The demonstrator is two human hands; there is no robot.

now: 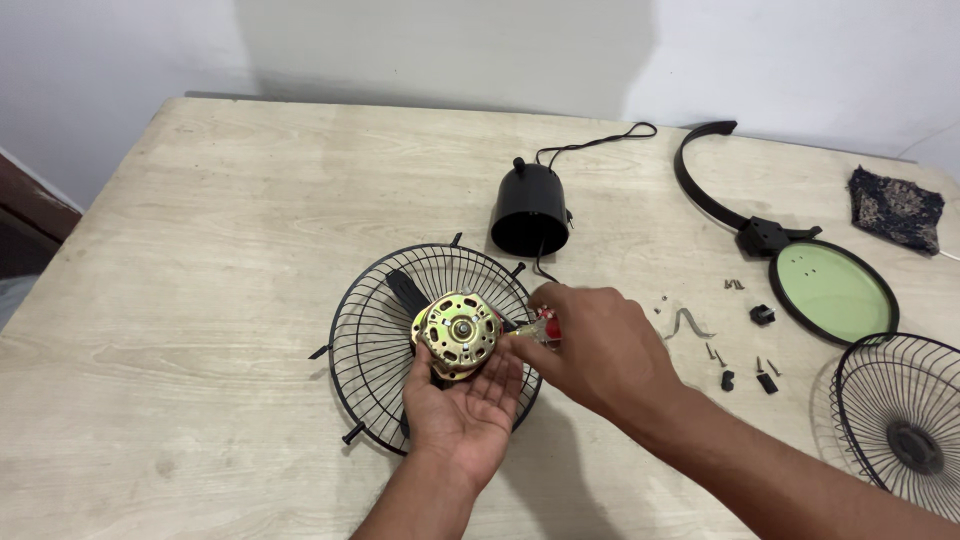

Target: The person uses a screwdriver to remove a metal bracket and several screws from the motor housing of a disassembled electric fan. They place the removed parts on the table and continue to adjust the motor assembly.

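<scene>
Left hand (462, 398) cradles brass-coloured fan motor (457, 334); right hand (598, 350) pinches its side.

both forearms are bare, with no sleeve in view. the left hand (462, 405) and right hand (600, 350) wear no gloves. no ring, watch or band shows on fingers (500, 372) or wrists.
</scene>
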